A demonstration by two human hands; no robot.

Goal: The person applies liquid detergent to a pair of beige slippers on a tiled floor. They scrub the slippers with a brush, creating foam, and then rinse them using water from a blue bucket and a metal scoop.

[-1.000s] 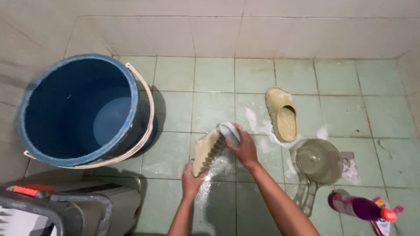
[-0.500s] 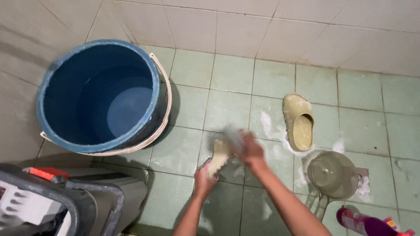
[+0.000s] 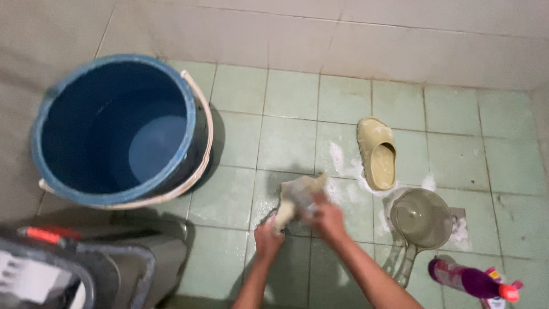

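Left hand (image 3: pixel 267 237) and right hand (image 3: pixel 327 217) both clenched on pale beige rubber slipper (image 3: pixel 297 194) mid green tiled floor (image 3: pixel 289 137), matching slipper (image 3: pixel 377 151) near wall edge, blue plastic bucket (image 3: pixel 117 129) at left corner, open tiles between.

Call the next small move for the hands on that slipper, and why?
Probably keep scrubbing. The left hand grips the heel end of a pale slipper held over the green tiled floor, and the right hand is pressed on it, blurred. Suds lie on the tiles around it. A rinse looks close at hand: the translucent dipper and blue bucket holding water are nearby.
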